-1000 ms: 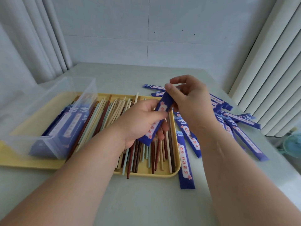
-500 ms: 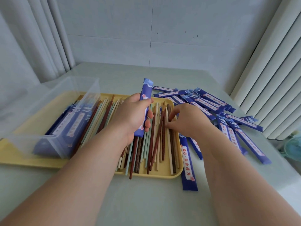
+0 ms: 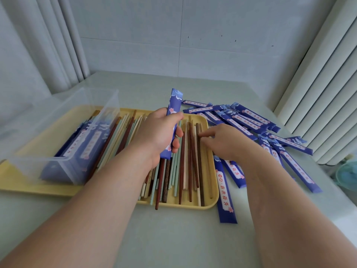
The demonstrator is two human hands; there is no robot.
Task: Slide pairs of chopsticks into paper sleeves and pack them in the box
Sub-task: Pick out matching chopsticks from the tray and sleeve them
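Currently the left hand [image 3: 157, 132] grips a blue paper sleeve [image 3: 174, 104], with fingers and thumb wrapped round its middle. The sleeve stands nearly upright above the yellow tray [image 3: 48, 188], and its top end sticks out above the fist. The right hand [image 3: 224, 142] reaches in over the tray's right rim, and its fingertips [image 3: 201, 135] rest on the loose chopsticks [image 3: 186, 171] near their far ends; I cannot tell whether they pinch one.

Those chopsticks are dark brown, reddish, cream and pale green. They lie roughly lengthwise across the right half of the tray, and one reddish stick pokes out over the near rim. On the left half of the tray sits a clear plastic box [image 3: 48, 144], and inside it a stack of blue sleeves [image 3: 87, 146] lies lengthwise.

Right of the tray, a heap of flat blue sleeves [image 3: 251, 120] sprawls over the pale surface [image 3: 173, 240]. A single sleeve [image 3: 226, 200] lies just beside the tray's right rim.
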